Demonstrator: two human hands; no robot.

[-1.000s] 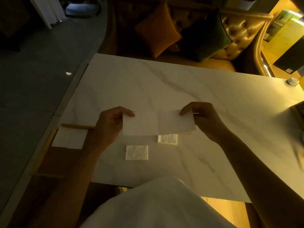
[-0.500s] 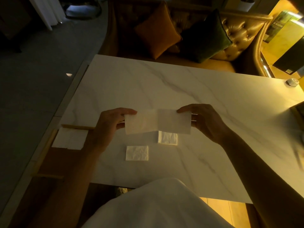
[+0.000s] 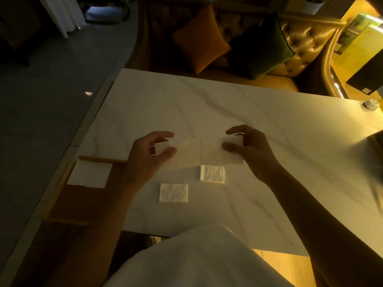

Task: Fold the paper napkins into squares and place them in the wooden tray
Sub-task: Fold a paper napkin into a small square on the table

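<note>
A white paper napkin [image 3: 199, 153], a long strip creased down its middle, hangs in the air over the marble table [image 3: 259, 129]. My left hand [image 3: 148, 156] pinches its left end between thumb and fingers. My right hand [image 3: 248, 150] pinches its right end the same way. Two small folded napkins lie on the table below: one [image 3: 173, 192] nearer me, the other [image 3: 212, 174] just under the strip. The wooden tray [image 3: 60, 185] sits at the table's left edge with a folded napkin [image 3: 89, 176] in its far corner.
A sofa with an orange cushion [image 3: 199, 38] and a dark green cushion [image 3: 263, 44] stands behind the table. A small round metal object [image 3: 372, 104] rests at the far right edge. My white-clad lap [image 3: 199, 259] is below the near table edge.
The napkin has tipped from facing me to lying flatter, and both hands have shifted their pinch on its ends. The folded napkins on the table and in the tray have not moved.
</note>
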